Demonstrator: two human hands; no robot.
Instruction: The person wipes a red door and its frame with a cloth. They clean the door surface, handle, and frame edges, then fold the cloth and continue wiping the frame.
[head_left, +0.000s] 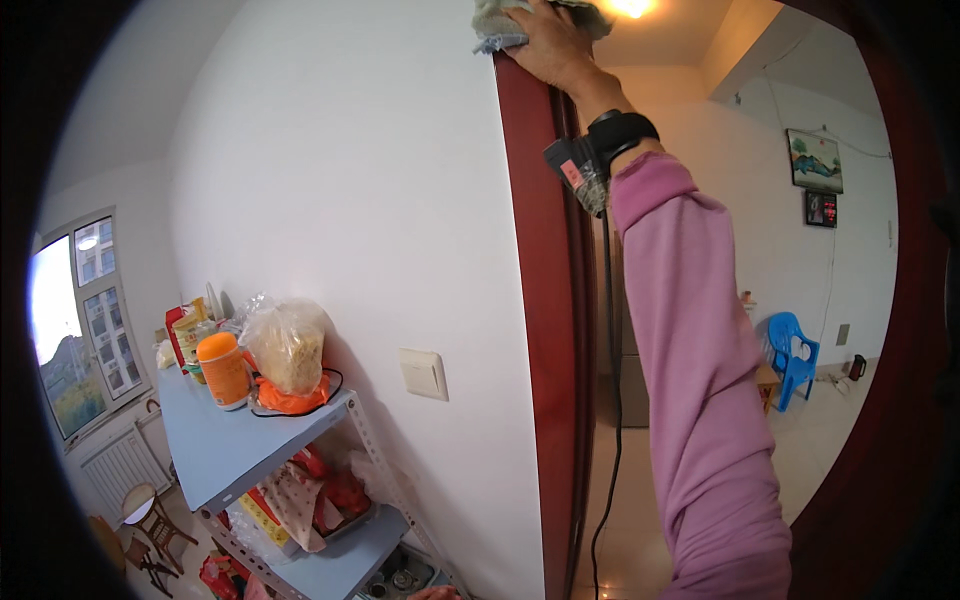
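My right hand (551, 46) reaches up to the top corner of a dark red wooden door frame (529, 247). It presses a folded, pale greenish cloth (495, 19) against the frame's top, fingers spread over the fabric. A black strap (622, 133) circles this wrist and carries a small device (577, 176) with a dark cable hanging down. The arm is in a pink sleeve (690, 315). At the bottom edge shows a small skin-toned sliver, apparently part of my left hand (435, 593); its fingers are mostly cut off by the picture's rim.
Left of the frame, a white wall holds a light switch (424, 373). A blue metal shelf (225, 442) bears an orange jar (223, 371) and a bagged food item (289, 349). Beyond the doorway stand a blue plastic chair (791, 360) and a kettle (856, 367).
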